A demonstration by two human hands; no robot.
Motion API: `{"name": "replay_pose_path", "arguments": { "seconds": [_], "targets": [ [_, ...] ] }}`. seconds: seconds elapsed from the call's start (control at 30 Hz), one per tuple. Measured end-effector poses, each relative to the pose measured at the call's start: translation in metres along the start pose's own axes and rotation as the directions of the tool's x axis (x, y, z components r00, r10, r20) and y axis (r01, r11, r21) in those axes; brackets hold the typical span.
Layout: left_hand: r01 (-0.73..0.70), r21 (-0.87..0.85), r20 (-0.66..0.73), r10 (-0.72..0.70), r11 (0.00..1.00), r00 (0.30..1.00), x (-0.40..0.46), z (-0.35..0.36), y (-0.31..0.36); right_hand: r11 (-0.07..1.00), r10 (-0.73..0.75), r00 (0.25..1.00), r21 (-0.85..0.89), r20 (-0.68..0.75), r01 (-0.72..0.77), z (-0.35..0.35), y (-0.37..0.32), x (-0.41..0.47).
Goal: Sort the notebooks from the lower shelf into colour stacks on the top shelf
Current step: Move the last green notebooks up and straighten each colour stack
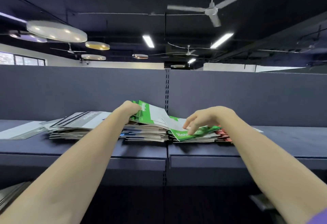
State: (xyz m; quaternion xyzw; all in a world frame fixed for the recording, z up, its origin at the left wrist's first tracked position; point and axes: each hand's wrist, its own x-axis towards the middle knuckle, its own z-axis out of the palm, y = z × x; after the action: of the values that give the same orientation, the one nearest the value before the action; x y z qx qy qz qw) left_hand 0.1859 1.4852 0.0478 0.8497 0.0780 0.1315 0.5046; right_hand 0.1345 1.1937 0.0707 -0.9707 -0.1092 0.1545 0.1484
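Both arms reach up to the top shelf, a dark blue ledge running 9 to 3 o'clock across the view; left hand grips the far-left edge of a bundle of green notebooks, fingers curled round it, the bundle tilted up off the blue stack beneath; right hand hovers over a second green notebook lying flat at 3 o'clock of the bundle, fingers spread and bent downward, fingertips touching its cover, not clasping it; red notebooks show under the right wrist, at the pile's 3 o'clock end; a grey stack sits at 9 o'clock of the left forearm, fanned unevenly; overhead at 1 o'clock a ceiling fan, blades blurred; lower shelf mostly hidden in shadow, grey covers just visible at 8 o'clock.
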Motion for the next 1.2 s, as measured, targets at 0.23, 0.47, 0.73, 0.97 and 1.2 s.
{"name": "replay_pose_path", "arguments": {
  "seconds": [0.23,0.47,0.73,0.97,1.2],
  "targets": [
    [0.004,-0.005,0.014,-0.004,1.0,1.0,0.005,0.001,-0.001,0.981,-0.009,1.0,-0.195,0.014,0.012,0.005,0.012,-0.008],
    [0.006,0.014,-0.022,-0.006,1.0,1.0,0.005,0.003,0.0,0.97,-0.205,0.812,0.001,-0.546,0.245,-0.015,-0.006,-0.023],
    [0.024,0.006,-0.006,-0.024,1.0,1.0,0.001,-0.001,-0.001,0.992,-0.006,0.719,-0.097,-0.695,-0.086,-0.017,-0.049,-0.019],
    [0.004,-0.02,-0.012,-0.004,1.0,1.0,0.005,0.002,0.0,0.974,0.138,0.99,-0.18,-0.013,-0.138,0.022,-0.042,0.003],
    [-0.008,-0.036,-0.027,0.007,0.999,1.0,0.006,0.002,-0.003,0.943,0.185,0.915,-0.197,-0.359,-0.268,0.056,-0.025,0.022]
  ]
}}
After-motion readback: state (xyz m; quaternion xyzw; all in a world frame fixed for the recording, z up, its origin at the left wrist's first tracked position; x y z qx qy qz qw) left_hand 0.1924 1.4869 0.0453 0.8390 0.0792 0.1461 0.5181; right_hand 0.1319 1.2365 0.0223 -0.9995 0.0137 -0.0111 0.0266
